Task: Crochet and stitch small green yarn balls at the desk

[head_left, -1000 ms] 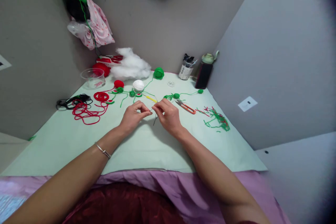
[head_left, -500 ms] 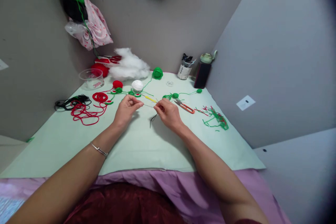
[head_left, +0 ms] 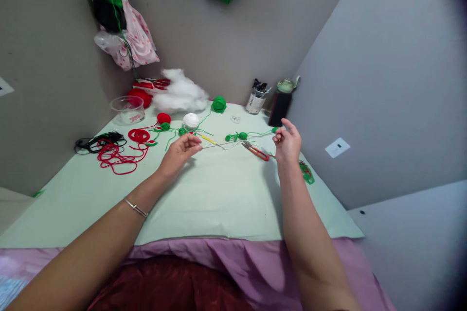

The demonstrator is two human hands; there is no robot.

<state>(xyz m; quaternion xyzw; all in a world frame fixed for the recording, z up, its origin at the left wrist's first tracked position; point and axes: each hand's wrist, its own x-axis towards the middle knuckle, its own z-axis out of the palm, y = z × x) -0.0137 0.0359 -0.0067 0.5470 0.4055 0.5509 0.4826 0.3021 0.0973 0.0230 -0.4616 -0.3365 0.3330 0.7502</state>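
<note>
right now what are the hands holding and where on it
The left hand pinches a needle at its near end; the right hand pinches the far end of the thread.

Above the pale green counter (head_left: pixel 219 194), the left hand (head_left: pixel 180 153) is pinching a needle (head_left: pixel 213 145) left of the orange snips (head_left: pixel 257 150), while the right hand (head_left: pixel 288 143), right of the snips, is holding a thin thread (head_left: pixel 241 143) stretched from it.

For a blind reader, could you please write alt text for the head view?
The left hand and right hand stretch a thin thread taut between them above a pale green table, with scissors and red yarn nearby.
</note>
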